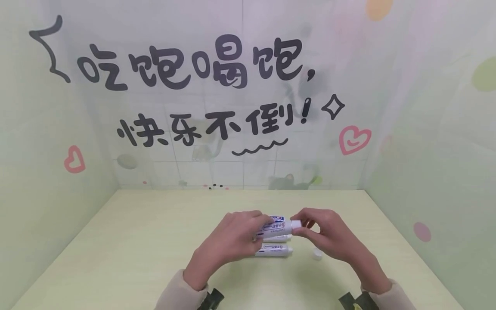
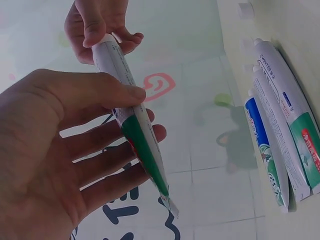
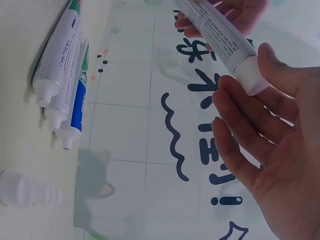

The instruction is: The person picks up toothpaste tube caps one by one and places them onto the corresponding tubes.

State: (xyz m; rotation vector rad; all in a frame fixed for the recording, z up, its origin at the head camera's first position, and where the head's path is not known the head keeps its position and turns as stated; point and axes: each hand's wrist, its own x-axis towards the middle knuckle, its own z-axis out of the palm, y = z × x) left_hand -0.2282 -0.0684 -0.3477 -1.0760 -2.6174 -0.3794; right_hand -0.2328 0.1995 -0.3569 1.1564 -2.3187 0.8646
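My left hand (image 1: 234, 236) grips a toothpaste tube (image 2: 111, 62) by its body, thumb on one side and fingers behind. The tube is white with a green tail end and is held above the table. At its other end, my right hand (image 1: 329, 232) pinches the white cap (image 3: 251, 76) between thumb and fingers. The cap sits on the tube; whether it is loose cannot be seen. Below lie three more tubes side by side: a white-and-green tube (image 2: 287, 92), a middle white tube (image 3: 62, 102) and a blue-and-green tube (image 3: 77, 110). Their narrow nozzles are bare.
Loose white caps stand in a row on the table right of the lying tubes, the nearest cap (image 3: 16, 190) largest in the right wrist view. The pale wooden table (image 1: 135, 241) is bounded by a printed back wall (image 1: 193, 99) and side walls.
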